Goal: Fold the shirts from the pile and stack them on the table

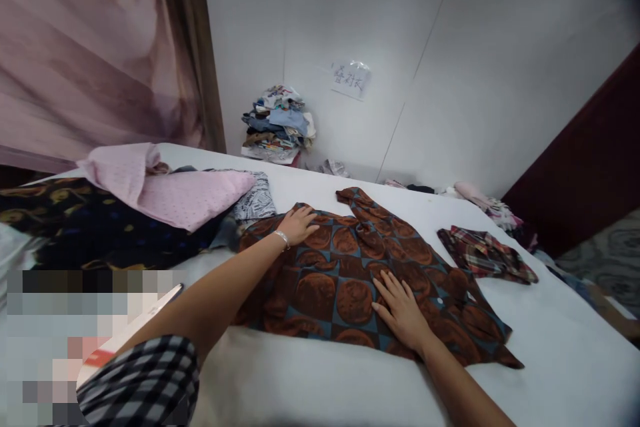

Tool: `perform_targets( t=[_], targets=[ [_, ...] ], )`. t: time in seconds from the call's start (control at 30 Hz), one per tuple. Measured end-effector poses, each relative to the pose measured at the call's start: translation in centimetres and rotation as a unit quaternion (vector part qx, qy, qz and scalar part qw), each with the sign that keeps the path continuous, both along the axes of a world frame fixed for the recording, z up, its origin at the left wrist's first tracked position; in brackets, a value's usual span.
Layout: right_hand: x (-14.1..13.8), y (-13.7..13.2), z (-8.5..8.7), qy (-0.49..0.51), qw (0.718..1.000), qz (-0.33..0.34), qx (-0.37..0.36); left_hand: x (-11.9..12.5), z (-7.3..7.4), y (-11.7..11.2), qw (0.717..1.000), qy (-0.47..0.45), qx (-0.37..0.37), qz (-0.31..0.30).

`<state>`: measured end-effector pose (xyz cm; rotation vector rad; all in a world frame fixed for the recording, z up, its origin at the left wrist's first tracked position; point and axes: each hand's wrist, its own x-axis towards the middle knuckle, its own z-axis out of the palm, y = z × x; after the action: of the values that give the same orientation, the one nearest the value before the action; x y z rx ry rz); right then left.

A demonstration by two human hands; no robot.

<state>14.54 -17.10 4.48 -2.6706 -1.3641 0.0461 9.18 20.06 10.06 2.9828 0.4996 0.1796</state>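
Observation:
A brown and blue patterned shirt (pixel 336 297) lies spread across the white table, its collar end toward the right. One sleeve stretches out toward the wall at the top. My left hand (pixel 299 225), with a silver bracelet at the wrist, rests flat on the shirt's far left part, fingers apart. Lower and to the right, my right hand (pixel 400 310) presses flat on the middle of the shirt with its fingers spread. Neither hand grips the cloth.
Left on the white table (pixel 300 363) lie a pink dotted garment (pixel 193 193), dark patterned cloth (pixel 125 240) and a black-and-white printed piece (pixel 256 199). A folded plaid shirt (pixel 485 253) lies right. Stacked clothes (pixel 280 121) stand by the wall under a paper sign (pixel 351 80).

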Motion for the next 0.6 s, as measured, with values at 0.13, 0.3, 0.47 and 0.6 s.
perform_targets(
  t=[0.13, 0.3, 0.47, 0.6],
  targets=[
    [0.0, 0.0, 0.2, 0.005, 1.000, 0.002, 0.002, 0.2, -2.4, 2.6, 0.995, 0.042, -0.036, 0.088],
    [-0.4, 0.2, 0.8, 0.034, 0.999, -0.004, -0.009, -0.4, -3.0, 4.3, 0.989, 0.056, -0.053, 0.127],
    [0.1, 0.1, 2.6, 0.105, 0.994, 0.009, 0.007, -1.2, -2.6, 3.0, 0.997, 0.024, -0.007, 0.078],
    [5.1, 2.1, 6.6, 0.063, 0.988, 0.040, 0.137, -2.2, -3.6, 2.3, 0.995, 0.077, -0.018, 0.059]
  ],
)
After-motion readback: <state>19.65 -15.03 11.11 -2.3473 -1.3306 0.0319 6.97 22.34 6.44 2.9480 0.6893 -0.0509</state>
